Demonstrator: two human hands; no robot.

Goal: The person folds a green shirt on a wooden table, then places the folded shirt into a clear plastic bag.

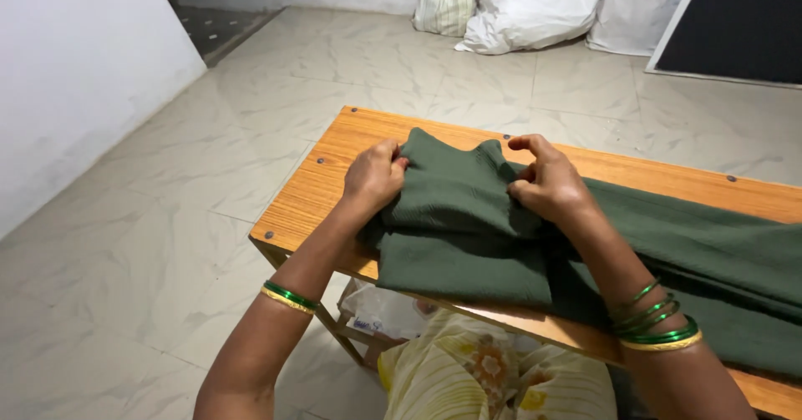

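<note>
1. The dark green cloth lies on the wooden table. Its folded end sits at the table's left part, and the rest trails off toward 3 o'clock, past the frame edge.
2. Your left hand is closed into a loose fist at the fold's 9 o'clock corner, with the fingers curled over the cloth edge and pinching it.
3. Your right hand is half closed at the fold's 2 o'clock side. The thumb and fingers gather a tuck of fabric, and the index finger is hooked above it.
4. What could go wrong, as I judge it: the top layer is bunched between your hands, so pulling unevenly could skew the fold or set a crease. The near edge lies close to the table's 6 o'clock rim, and the weight of the long tail could drag the stack off.
5. The cloth looks soft and limp, with a fine crinkled weave and a matte finish. It drapes in thick rounded layers.
6. The table top is smooth, orange-brown laminate with dark screw heads at the corners.
7. Green and gold bangles ring both of your wrists, and they could snag the weave.
8. Beyond the table is a glossy marbled tile floor. White sacks sit against the wall at 12 o'clock.
</note>
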